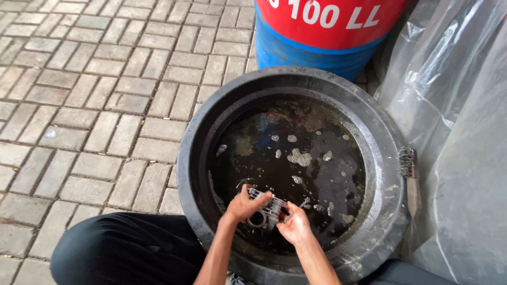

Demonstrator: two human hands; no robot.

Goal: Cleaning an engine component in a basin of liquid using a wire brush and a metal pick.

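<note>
Both hands meet over the dark liquid: left hand [244, 205] grips the finned metal engine part [266, 211] from above-left, right hand [296, 226] closes on its lower-right side (part lies between them, slanting), inside the black basin [195, 142]

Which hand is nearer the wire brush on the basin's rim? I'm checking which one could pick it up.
Right. The right hand is at the metal part in the basin, on the wire brush side; the left hand lies farther away.
</note>
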